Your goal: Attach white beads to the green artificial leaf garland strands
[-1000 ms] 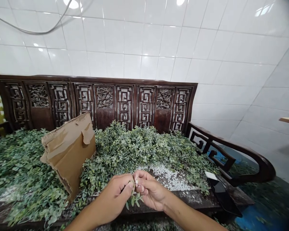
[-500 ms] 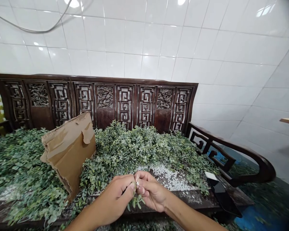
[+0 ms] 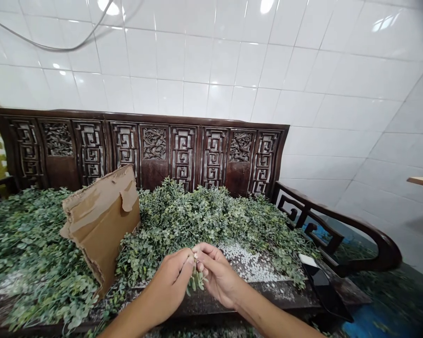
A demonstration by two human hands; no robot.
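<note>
My left hand (image 3: 174, 277) is closed on a small green leafy sprig (image 3: 197, 281), whose leaves hang below the fingers. My right hand (image 3: 218, 274) pinches a tiny white piece (image 3: 195, 256) at the top of the sprig, thumb against forefinger. The fingertips of both hands meet over the front of the bench. Behind them lies a big heap of green leafy sprigs (image 3: 197, 216). Many small white pieces (image 3: 248, 263) are scattered on the seat just right of my right hand.
A torn cardboard sheet (image 3: 109, 220) stands upright in the greenery on the left. The dark carved bench has a backrest (image 3: 155, 166) against the tiled wall and a curved armrest (image 3: 338, 225) at right. A black phone (image 3: 322, 284) lies near the seat's right front edge.
Both hands have shifted slightly left and up, still together at the sprig. The sprig's leaves have turned and hang closer under the fingers.
</note>
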